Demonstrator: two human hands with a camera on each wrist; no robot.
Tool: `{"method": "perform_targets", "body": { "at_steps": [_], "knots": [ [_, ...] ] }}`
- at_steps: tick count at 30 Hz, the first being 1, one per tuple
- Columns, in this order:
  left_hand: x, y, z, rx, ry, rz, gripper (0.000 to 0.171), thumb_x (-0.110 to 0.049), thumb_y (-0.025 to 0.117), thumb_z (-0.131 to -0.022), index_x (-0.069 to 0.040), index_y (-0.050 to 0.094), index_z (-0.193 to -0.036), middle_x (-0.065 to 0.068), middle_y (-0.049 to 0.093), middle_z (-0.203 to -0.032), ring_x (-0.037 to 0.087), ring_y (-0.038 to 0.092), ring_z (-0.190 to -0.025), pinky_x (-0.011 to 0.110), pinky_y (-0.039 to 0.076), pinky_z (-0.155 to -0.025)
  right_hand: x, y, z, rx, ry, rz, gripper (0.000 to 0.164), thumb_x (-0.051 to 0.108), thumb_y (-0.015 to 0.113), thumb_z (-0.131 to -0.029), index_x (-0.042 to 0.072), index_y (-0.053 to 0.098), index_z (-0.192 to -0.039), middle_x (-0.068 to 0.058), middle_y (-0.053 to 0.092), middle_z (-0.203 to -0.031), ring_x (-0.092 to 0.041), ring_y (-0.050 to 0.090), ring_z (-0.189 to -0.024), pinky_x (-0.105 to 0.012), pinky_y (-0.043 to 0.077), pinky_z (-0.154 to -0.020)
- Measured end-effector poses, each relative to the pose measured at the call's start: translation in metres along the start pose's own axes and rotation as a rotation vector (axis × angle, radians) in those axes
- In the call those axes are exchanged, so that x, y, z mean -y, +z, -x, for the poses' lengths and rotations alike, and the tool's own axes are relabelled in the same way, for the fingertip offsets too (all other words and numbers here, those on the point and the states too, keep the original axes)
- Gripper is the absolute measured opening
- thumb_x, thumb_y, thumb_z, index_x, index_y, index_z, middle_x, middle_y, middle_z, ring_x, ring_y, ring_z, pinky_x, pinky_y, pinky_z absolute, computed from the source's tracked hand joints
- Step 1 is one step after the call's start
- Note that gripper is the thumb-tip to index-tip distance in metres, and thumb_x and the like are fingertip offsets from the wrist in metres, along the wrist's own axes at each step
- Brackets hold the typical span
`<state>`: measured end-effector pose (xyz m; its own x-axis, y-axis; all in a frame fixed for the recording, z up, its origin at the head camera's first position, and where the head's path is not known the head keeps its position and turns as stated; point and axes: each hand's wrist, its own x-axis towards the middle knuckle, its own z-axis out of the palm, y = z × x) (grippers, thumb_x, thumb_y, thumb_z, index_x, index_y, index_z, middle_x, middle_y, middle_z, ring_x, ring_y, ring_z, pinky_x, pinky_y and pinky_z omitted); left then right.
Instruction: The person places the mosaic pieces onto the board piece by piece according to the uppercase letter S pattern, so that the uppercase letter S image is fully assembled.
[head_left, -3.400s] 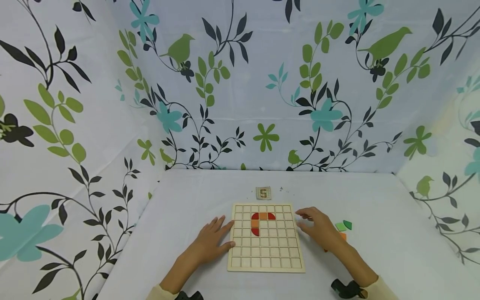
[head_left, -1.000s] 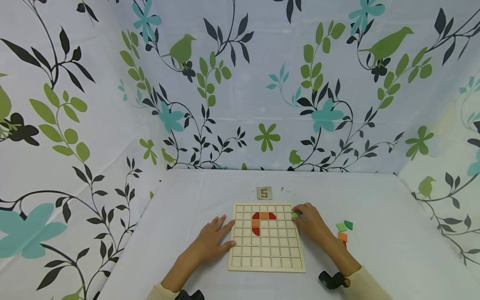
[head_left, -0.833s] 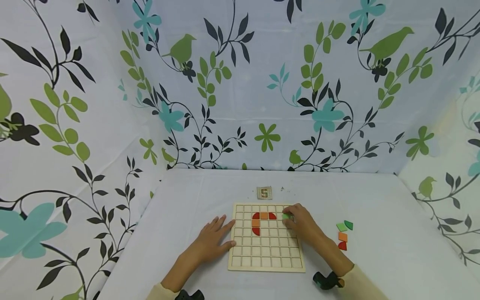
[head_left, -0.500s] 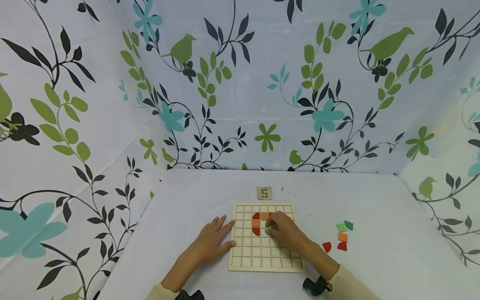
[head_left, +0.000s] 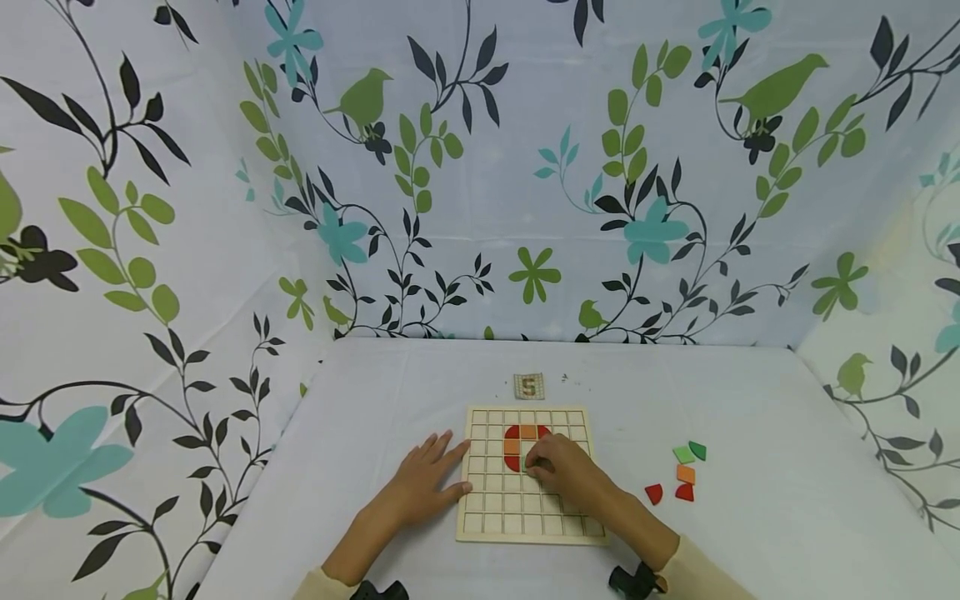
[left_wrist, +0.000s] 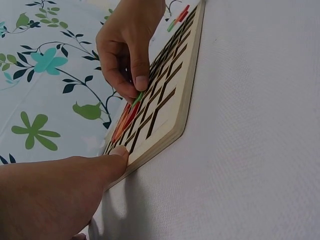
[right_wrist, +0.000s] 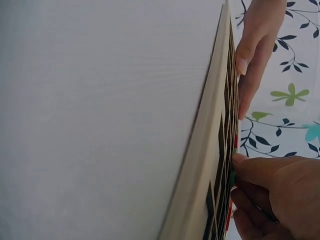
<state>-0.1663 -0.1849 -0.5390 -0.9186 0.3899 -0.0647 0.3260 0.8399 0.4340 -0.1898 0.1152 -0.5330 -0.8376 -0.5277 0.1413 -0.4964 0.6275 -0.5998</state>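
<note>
A wooden grid board (head_left: 531,527) lies flat on the white table. Red (head_left: 512,463) and orange (head_left: 528,432) tiles sit in its cells, making a bent line in the upper middle. My right hand (head_left: 572,473) pinches a small green tile (left_wrist: 137,98) between thumb and fingers at the cells just right of the lower red tile. From the head the fingers hide most of that green tile. My left hand (head_left: 420,485) lies spread at the board's left edge, its thumb touching the rim.
Loose tiles lie right of the board: a light green square (head_left: 683,454), a dark green one (head_left: 697,451), an orange square (head_left: 686,474) and red rounded ones (head_left: 654,494). Behind the board is a small square card (head_left: 528,386) with a figure on it. A patterned cloth (head_left: 450,167) hangs behind.
My right hand has carried the green tile leftward from the board's right side to its middle and lowered it to the cells. The loose red tiles have come into view. My left hand stays put.
</note>
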Motion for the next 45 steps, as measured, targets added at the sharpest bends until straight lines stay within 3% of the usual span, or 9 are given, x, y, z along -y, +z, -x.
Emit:
{"method": "perform_targets", "body": {
  "at_steps": [14, 21, 24, 31, 37, 42, 45],
  "knots": [
    [0.002, 0.001, -0.001, -0.005, 0.003, 0.001, 0.070, -0.054, 0.061, -0.104, -0.023, 0.042, -0.164, 0.017, 0.029, -0.172, 0.045, 0.023, -0.159, 0.068, 0.022, -0.125, 0.000, 0.003, 0.004, -0.048, -0.099, 0.121, 0.009, 0.008, 0.077, -0.097, 0.014, 0.075, -0.103, 0.003, 0.071, -0.111, -0.018, 0.063, -0.109, -0.039, 0.057, -0.096],
    [0.002, 0.002, -0.002, 0.000, -0.002, -0.005, 0.071, -0.055, 0.062, -0.103, -0.023, 0.042, -0.164, 0.017, 0.029, -0.172, 0.045, 0.024, -0.159, 0.068, 0.023, -0.125, -0.008, -0.002, 0.013, -0.075, -0.110, 0.106, 0.009, 0.009, 0.077, -0.097, 0.013, 0.076, -0.105, 0.002, 0.070, -0.114, -0.019, 0.065, -0.111, -0.042, 0.057, -0.097],
    [0.001, 0.001, -0.001, -0.003, 0.008, -0.001, 0.071, -0.053, 0.063, -0.103, -0.021, 0.043, -0.163, 0.019, 0.031, -0.171, 0.046, 0.025, -0.158, 0.069, 0.024, -0.124, -0.009, -0.011, 0.020, -0.070, -0.042, 0.107, 0.011, 0.011, 0.076, -0.098, 0.012, 0.077, -0.108, 0.003, 0.070, -0.113, -0.020, 0.065, -0.112, -0.044, 0.057, -0.099],
    [0.000, 0.000, -0.001, 0.008, -0.010, -0.004, 0.071, -0.055, 0.061, -0.104, -0.023, 0.041, -0.164, 0.017, 0.028, -0.173, 0.045, 0.022, -0.160, 0.068, 0.021, -0.125, -0.029, -0.052, 0.039, -0.122, 0.224, 0.086, 0.017, 0.014, 0.076, -0.099, 0.014, 0.076, -0.116, 0.001, 0.070, -0.118, -0.025, 0.066, -0.118, -0.050, 0.055, -0.104],
    [0.002, 0.002, -0.002, 0.005, -0.016, 0.001, 0.072, -0.057, 0.060, -0.103, -0.023, 0.041, -0.164, 0.016, 0.027, -0.173, 0.044, 0.022, -0.160, 0.068, 0.021, -0.126, -0.074, -0.102, 0.068, -0.189, 0.314, 0.159, 0.028, 0.010, 0.075, -0.099, 0.004, 0.070, -0.126, -0.017, 0.065, -0.122, -0.038, 0.066, -0.112, -0.055, 0.059, -0.094],
    [0.003, 0.004, -0.002, -0.003, -0.017, -0.012, 0.072, -0.058, 0.060, -0.103, -0.024, 0.041, -0.164, 0.016, 0.028, -0.173, 0.043, 0.022, -0.160, 0.067, 0.021, -0.126, -0.106, -0.128, 0.090, -0.144, 0.430, 0.178, 0.032, 0.004, 0.070, -0.097, -0.006, 0.064, -0.127, -0.033, 0.058, -0.125, -0.047, 0.062, -0.110, -0.063, 0.057, -0.093],
    [0.003, 0.004, -0.002, -0.008, -0.012, -0.007, 0.072, -0.058, 0.060, -0.103, -0.024, 0.042, -0.164, 0.016, 0.028, -0.173, 0.044, 0.022, -0.160, 0.068, 0.022, -0.125, -0.117, -0.135, 0.097, -0.122, 0.466, 0.191, 0.032, 0.002, 0.070, -0.094, -0.009, 0.064, -0.123, -0.033, 0.059, -0.120, -0.046, 0.062, -0.105, -0.065, 0.056, -0.094]
  ]
}}
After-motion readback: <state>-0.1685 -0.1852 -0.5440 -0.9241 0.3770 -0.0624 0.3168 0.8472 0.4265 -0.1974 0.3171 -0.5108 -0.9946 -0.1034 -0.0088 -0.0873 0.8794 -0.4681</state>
